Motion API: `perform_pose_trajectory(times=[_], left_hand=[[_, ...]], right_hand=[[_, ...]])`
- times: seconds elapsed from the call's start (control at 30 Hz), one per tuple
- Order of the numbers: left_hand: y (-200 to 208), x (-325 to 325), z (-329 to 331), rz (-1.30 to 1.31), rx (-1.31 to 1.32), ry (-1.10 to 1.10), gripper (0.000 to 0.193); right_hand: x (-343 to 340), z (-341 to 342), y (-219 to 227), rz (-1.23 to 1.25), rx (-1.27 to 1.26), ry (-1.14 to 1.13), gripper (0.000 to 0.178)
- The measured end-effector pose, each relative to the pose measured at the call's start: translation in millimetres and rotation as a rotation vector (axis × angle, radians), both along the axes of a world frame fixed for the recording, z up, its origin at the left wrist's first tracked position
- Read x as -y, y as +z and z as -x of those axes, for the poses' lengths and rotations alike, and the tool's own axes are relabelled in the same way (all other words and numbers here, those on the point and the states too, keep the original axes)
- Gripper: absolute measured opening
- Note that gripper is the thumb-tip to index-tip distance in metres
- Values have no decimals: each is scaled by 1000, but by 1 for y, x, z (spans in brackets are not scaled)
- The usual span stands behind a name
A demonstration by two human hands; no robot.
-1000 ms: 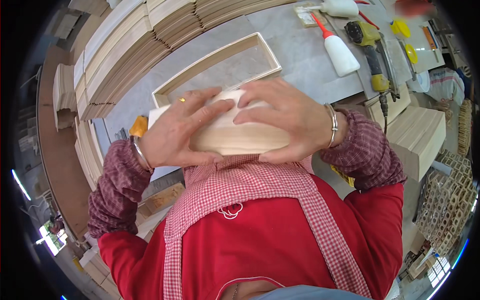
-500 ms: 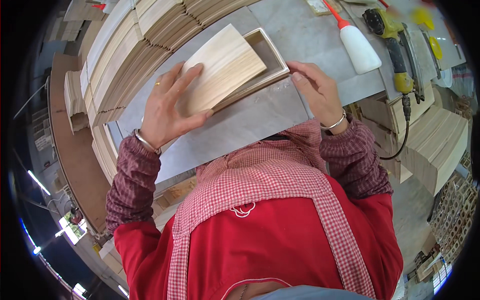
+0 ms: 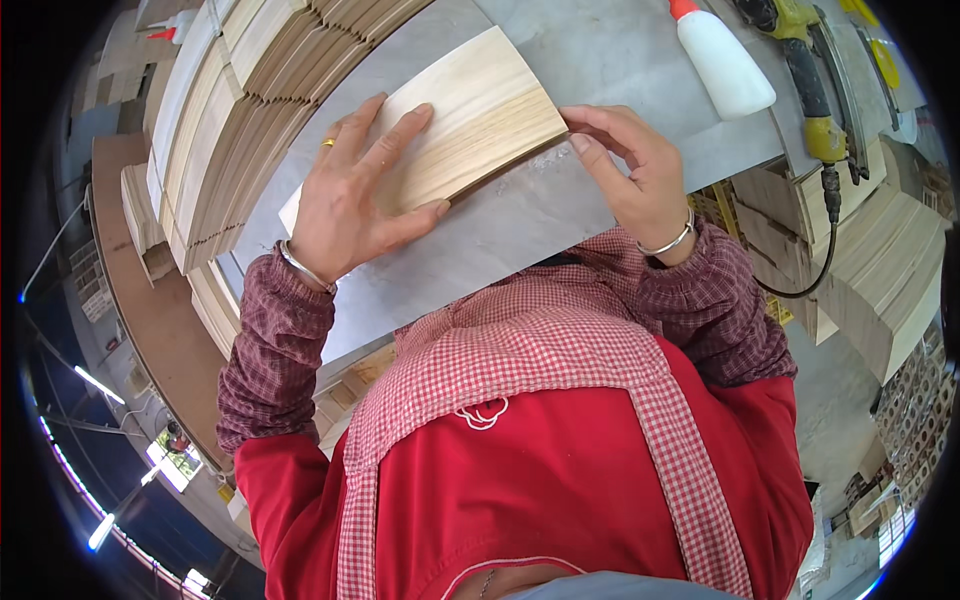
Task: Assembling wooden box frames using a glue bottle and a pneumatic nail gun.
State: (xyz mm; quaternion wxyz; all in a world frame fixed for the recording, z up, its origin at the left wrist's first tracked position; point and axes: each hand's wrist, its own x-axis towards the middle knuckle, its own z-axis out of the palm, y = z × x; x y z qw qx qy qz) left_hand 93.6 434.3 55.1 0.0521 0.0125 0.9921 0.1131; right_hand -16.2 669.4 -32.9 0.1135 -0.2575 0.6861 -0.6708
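Note:
A pale wooden panel with a slightly curved far edge lies over a shallow wooden frame, which it now hides almost wholly. Across the panel's left part my left hand grips it, fingers spread on top and the thumb along the near edge. At the right end, my right hand closes its thumb and fingertips around the panel's corner. Only a dark line shows beneath the near edge.
Stacked wooden boards rise at the left of the grey tabletop. A white squeeze bottle with a red tip lies at the far right, beside a yellow and black air tool with a hose. More boards stand lower right.
The panel has slid right and turned to line up over the frame, covering its open right end. My left hand moved along with it; my right hand stays at the corner.

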Motion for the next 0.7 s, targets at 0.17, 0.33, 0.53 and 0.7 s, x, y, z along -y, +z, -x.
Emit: perform_pose_trajectory(times=[0.17, 0.33, 0.53, 0.7], left_hand=[[-6, 1, -1, 5, -5, 4, 75], [-9, 1, -1, -1, -30, -9, 75], [-9, 2, -1, 4, -24, -22, 75], [-7, 1, 0, -11, -15, -12, 76]], right_hand=[[-1, -1, 4, -68, -114, -29, 20], [-1, 0, 5, -123, -169, -43, 18], [1, -1, 3, -127, -241, -73, 19], [1, -1, 3, -135, -268, -77, 21]])
